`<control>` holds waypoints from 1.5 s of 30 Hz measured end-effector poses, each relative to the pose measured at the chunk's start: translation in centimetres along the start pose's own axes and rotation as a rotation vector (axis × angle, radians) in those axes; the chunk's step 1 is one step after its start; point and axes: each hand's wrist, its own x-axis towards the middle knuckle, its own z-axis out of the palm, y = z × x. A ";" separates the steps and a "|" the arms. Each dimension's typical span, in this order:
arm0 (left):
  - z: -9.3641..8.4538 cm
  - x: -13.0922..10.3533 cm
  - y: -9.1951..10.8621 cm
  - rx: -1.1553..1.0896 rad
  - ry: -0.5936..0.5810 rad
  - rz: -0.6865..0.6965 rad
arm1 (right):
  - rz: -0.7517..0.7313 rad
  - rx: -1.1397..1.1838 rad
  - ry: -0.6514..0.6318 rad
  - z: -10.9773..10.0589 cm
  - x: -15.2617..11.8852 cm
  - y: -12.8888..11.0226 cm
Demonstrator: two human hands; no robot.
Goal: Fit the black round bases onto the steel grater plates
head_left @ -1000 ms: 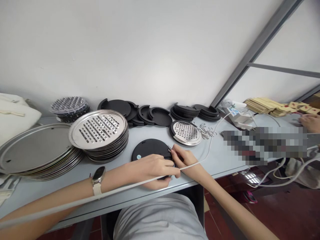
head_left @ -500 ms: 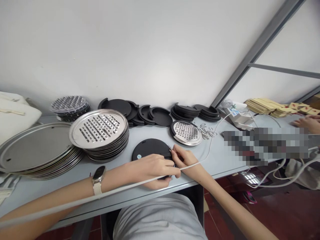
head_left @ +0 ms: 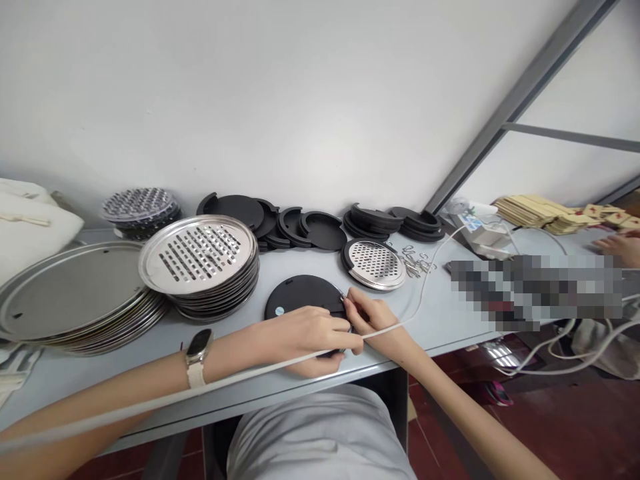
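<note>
- The flat round black disc (head_left: 305, 292) is held beneath the curled left hand (head_left: 307, 339).
- At its right edge, a small silvery metal piece (head_left: 343, 297) is pinched by the right hand (head_left: 374, 321).
- On its left part, a round pale-blue sticker (head_left: 279, 311) is seen, too small to be read.

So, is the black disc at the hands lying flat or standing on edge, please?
Flat: the black disc shows its broad face upward, partly beneath the left hand.
</note>
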 end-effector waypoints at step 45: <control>0.5 -0.1 -0.1 0.025 0.014 -0.006 | 0.026 -0.011 -0.001 0.1 0.0 0.2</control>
